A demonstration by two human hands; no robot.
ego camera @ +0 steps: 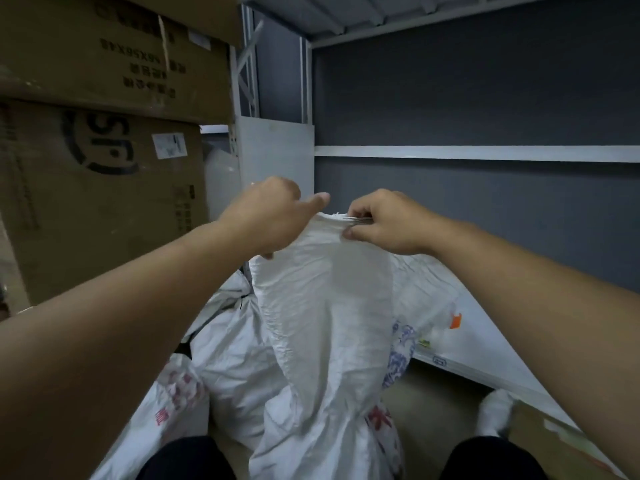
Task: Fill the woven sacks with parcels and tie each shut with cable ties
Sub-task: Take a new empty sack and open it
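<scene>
Woven sack (325, 306), white, crinkled: stands upright between my knees, its mouth drawn up to chest height in front of me. My right hand (384, 223) pinches the gathered top edge at the sack's right corner, thumb below, fingers curled over the bunched rim. My left hand (273, 216) grips the left side of the mouth just below the rim, forefinger stretched out toward the right hand; the two hands are close together, the rim taut between them.

Further white sacks (225, 344), some with red print, lie on the floor at left and behind. Cardboard boxes (104, 168) stacked at left. Grey shelf unit (485, 154) behind, with a low white shelf (485, 344) at right.
</scene>
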